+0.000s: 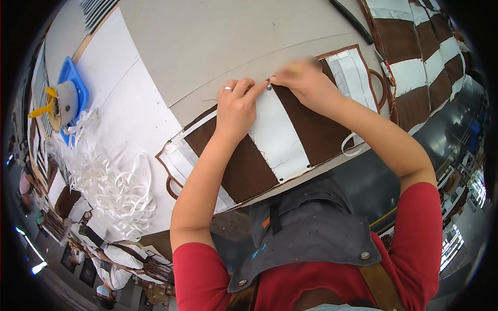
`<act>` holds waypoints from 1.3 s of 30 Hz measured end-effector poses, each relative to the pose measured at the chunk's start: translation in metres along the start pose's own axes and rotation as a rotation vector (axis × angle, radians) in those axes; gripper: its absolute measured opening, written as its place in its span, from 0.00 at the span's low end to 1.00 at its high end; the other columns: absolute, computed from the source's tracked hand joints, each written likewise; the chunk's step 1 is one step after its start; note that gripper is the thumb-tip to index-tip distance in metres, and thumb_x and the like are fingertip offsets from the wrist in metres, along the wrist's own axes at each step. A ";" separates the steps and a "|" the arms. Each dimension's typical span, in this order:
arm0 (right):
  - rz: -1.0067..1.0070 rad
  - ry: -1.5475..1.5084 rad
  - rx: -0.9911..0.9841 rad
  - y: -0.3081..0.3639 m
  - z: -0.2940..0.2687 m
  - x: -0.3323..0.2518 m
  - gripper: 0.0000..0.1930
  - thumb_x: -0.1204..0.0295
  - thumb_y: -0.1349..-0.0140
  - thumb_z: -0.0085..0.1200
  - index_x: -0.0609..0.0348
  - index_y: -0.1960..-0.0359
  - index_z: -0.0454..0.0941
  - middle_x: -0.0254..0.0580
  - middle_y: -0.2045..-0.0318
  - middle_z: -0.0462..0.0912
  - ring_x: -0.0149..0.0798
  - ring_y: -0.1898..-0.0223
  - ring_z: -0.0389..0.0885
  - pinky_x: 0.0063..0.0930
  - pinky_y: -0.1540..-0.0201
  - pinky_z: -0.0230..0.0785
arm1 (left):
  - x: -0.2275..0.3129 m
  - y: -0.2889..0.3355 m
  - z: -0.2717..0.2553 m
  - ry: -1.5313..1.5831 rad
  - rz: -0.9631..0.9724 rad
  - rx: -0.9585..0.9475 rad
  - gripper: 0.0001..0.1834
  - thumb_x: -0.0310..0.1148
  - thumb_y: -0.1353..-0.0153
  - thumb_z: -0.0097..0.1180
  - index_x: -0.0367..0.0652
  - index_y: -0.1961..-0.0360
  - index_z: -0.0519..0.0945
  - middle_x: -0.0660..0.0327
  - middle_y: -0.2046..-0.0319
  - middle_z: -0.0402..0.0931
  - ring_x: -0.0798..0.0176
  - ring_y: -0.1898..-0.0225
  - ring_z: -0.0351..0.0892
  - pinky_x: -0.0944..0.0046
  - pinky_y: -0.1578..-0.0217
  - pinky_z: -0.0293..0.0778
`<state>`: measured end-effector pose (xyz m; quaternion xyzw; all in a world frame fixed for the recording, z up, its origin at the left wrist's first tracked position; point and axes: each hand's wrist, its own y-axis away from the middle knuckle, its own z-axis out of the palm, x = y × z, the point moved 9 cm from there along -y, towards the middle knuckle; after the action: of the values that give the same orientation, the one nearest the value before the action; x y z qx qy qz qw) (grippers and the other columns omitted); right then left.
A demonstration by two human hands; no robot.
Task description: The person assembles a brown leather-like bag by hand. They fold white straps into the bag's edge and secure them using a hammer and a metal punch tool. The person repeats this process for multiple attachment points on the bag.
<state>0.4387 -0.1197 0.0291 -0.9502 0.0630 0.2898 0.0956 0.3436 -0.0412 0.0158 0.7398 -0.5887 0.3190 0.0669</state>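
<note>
Brown and white cloth in broad bands, that's the panel here, lying aslant on the tabletop, close to its near edge, between the two forearms. Loose threads fray along the seams of the pale middle band, and the dark bands look matte and flat. At the upper edge sits a small round grey stud, with the left hand just beside it: fingers bunched together, a ring on one, tips at the cloth's edge, though I cannot tell whether they pinch it. Right hand now, curled, its tips meeting the left's near that stud; blur hides its knuckles, so I cannot tell what it grips. Two dark dots mark the lower edge, and a curved brown loop bows out from the right end.

Over on the left, glossy white ribbon heaps up in loose curls across a smooth white sheet. Behind it, a round pale tub with a yellow handle sits at a blue plastic tray. Top right, a slim black rod lies diagonally, near more brown-and-white banded cloth.
</note>
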 end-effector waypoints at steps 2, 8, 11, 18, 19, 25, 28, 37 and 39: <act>0.197 -0.152 0.038 0.000 -0.003 0.018 0.12 0.82 0.46 0.52 0.59 0.59 0.77 0.36 0.64 0.77 0.41 0.57 0.75 0.32 0.56 0.71 | 0.000 -0.001 0.000 0.000 -0.006 0.017 0.22 0.17 0.54 0.54 0.52 0.58 0.82 0.69 0.69 0.73 0.62 0.67 0.70 0.62 0.66 0.62; 0.160 -0.199 0.098 -0.004 -0.005 0.008 0.11 0.83 0.46 0.53 0.59 0.60 0.77 0.39 0.65 0.76 0.44 0.58 0.74 0.34 0.55 0.69 | -0.005 -0.006 0.004 0.076 -0.089 -0.049 0.21 0.18 0.50 0.52 0.51 0.57 0.82 0.67 0.69 0.73 0.60 0.68 0.69 0.62 0.67 0.61; 0.113 -0.162 0.040 -0.007 -0.004 0.005 0.11 0.83 0.46 0.52 0.59 0.61 0.77 0.39 0.65 0.76 0.44 0.59 0.74 0.34 0.55 0.69 | -0.009 -0.008 0.005 0.131 -0.141 -0.089 0.20 0.18 0.49 0.51 0.51 0.57 0.82 0.67 0.69 0.73 0.59 0.68 0.68 0.61 0.66 0.61; -0.075 0.106 -0.053 -0.004 0.009 -0.003 0.11 0.79 0.49 0.53 0.56 0.63 0.78 0.35 0.63 0.76 0.38 0.57 0.73 0.31 0.51 0.68 | -0.001 -0.008 0.006 -0.006 -0.059 -0.121 0.20 0.19 0.48 0.53 0.52 0.56 0.82 0.69 0.68 0.73 0.62 0.67 0.69 0.63 0.66 0.60; -0.152 0.201 -0.068 -0.003 0.010 -0.012 0.10 0.78 0.49 0.53 0.55 0.64 0.78 0.35 0.62 0.76 0.37 0.56 0.73 0.31 0.51 0.67 | 0.006 -0.006 0.006 -0.076 -0.005 -0.113 0.21 0.19 0.50 0.53 0.52 0.55 0.81 0.70 0.67 0.73 0.62 0.67 0.69 0.64 0.67 0.60; -0.078 0.377 -0.079 0.001 0.000 -0.012 0.10 0.76 0.46 0.51 0.55 0.61 0.79 0.33 0.57 0.76 0.36 0.52 0.71 0.31 0.48 0.64 | 0.016 -0.001 0.012 -0.311 0.145 -0.164 0.25 0.21 0.54 0.53 0.54 0.52 0.78 0.73 0.66 0.71 0.65 0.66 0.71 0.64 0.69 0.59; 0.128 0.136 0.104 -0.003 -0.021 -0.006 0.14 0.78 0.43 0.51 0.57 0.54 0.76 0.39 0.56 0.77 0.41 0.53 0.73 0.33 0.51 0.66 | 0.018 0.000 0.008 -0.336 0.152 -0.127 0.24 0.21 0.53 0.53 0.54 0.53 0.78 0.73 0.66 0.71 0.65 0.66 0.70 0.64 0.70 0.59; 0.237 0.005 0.157 0.006 0.014 -0.019 0.19 0.79 0.43 0.54 0.57 0.48 0.71 0.42 0.61 0.79 0.43 0.55 0.75 0.34 0.54 0.72 | -0.011 0.000 -0.002 0.007 -0.104 -0.089 0.15 0.25 0.47 0.57 0.47 0.56 0.77 0.63 0.64 0.74 0.57 0.63 0.74 0.59 0.65 0.67; 0.245 0.042 0.129 0.004 0.017 -0.018 0.19 0.79 0.44 0.53 0.57 0.49 0.72 0.40 0.61 0.79 0.42 0.55 0.75 0.33 0.55 0.73 | -0.022 0.004 -0.008 0.120 -0.139 -0.095 0.14 0.25 0.47 0.58 0.44 0.58 0.77 0.60 0.64 0.74 0.55 0.63 0.74 0.57 0.64 0.69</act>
<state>0.4139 -0.1188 0.0242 -0.9331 0.1993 0.2746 0.1192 0.3341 -0.0202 0.0089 0.7543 -0.5455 0.3291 0.1587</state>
